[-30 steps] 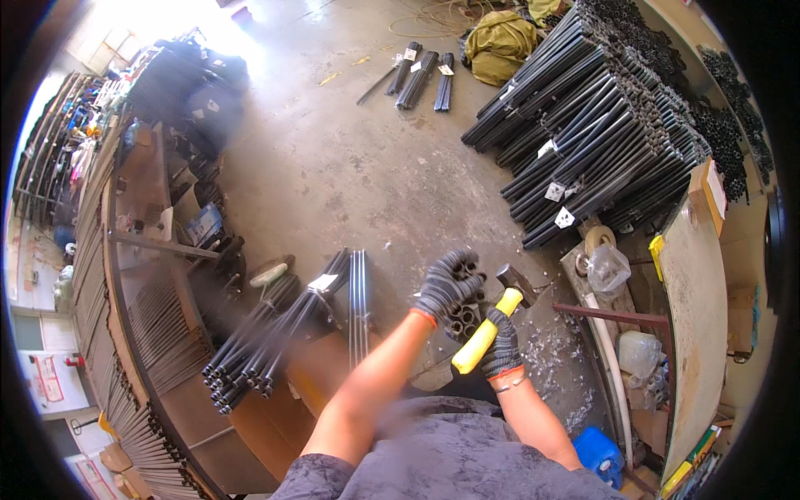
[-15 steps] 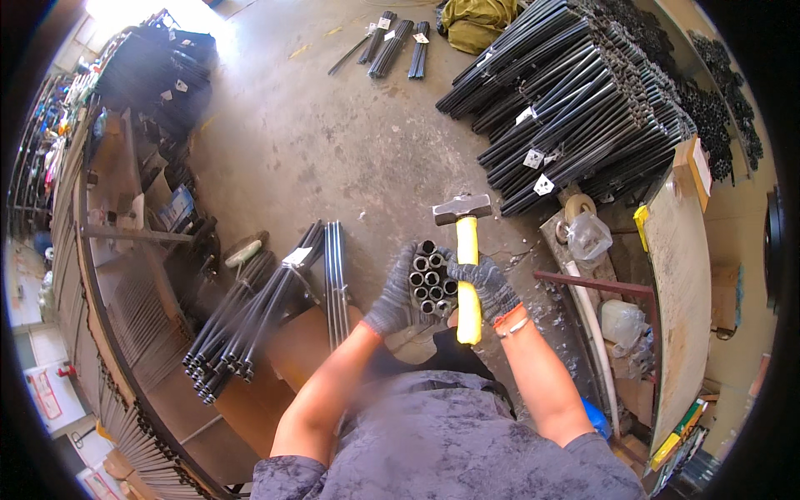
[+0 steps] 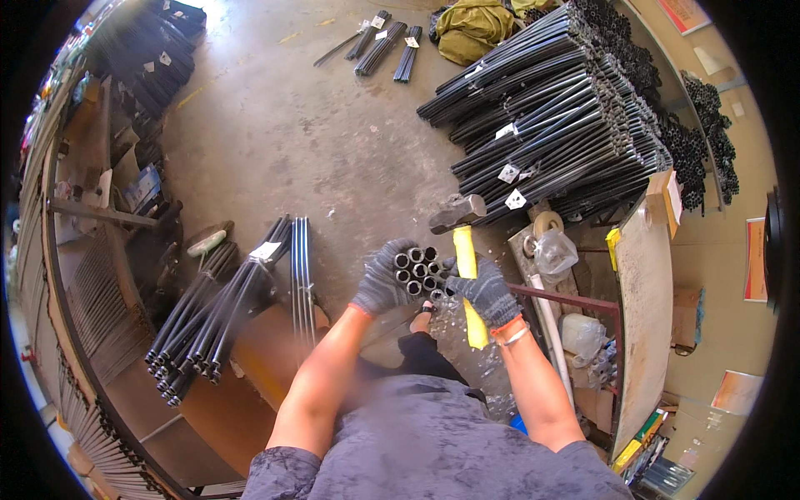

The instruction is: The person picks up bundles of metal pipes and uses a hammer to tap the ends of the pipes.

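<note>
Before me a bundle of dark metal tubes shows several round open ends pointing up at me. Wrapped round its left side is my left hand, in a grey knit glove. My right hand, gloved alike, grips the yellow handle of a hammer at the bundle's right side. The hammer's steel head points away from me, and its handle end sticks out below my fist. Whether my right fingers also touch the tubes, I cannot tell. The lower length of the bundle is hidden.
Tied black tubes and a few shinier tubes lean at left by brown cardboard. A large stack of tagged tubes fills the far right. A red-brown metal frame and clear plastic bags stand at right.
My view has turned, so the surroundings sit further left. The hammer has tilted, its head leaning left. My right hand has shifted a little against the tube bundle; both hands keep their hold.
</note>
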Demonstrator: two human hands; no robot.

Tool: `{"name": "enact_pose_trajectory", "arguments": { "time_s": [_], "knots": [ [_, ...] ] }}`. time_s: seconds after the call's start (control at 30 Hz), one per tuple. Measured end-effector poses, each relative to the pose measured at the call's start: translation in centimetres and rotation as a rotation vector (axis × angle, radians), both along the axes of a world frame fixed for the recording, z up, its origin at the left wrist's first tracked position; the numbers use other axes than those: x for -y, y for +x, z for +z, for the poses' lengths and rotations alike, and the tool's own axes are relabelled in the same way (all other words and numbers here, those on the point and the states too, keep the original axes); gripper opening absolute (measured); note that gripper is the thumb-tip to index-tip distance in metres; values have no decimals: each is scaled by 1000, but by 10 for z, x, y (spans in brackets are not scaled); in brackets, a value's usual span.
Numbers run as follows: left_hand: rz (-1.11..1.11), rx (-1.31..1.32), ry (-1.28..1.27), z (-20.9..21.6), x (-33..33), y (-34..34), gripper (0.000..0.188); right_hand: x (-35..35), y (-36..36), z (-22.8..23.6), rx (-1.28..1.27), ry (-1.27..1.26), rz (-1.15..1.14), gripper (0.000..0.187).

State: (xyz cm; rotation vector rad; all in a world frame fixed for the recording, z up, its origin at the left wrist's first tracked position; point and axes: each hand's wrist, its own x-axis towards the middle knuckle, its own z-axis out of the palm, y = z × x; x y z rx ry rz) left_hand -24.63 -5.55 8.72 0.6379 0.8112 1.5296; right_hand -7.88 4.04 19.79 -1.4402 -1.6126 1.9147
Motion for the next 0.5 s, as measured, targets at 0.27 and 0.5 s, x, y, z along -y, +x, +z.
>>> {"name": "enact_pose_trajectory", "arguments": {
  "time_s": [0.27, 0.5],
  "knots": [
    [86, -1080, 40, -27, -15, -32, 37, 15, -12, 111, -227, 654, -80, 24],
    [324, -999, -112, 3, -14, -42, 56, 19, -11, 48, 386, 625, 337, 34]
  ]
}}
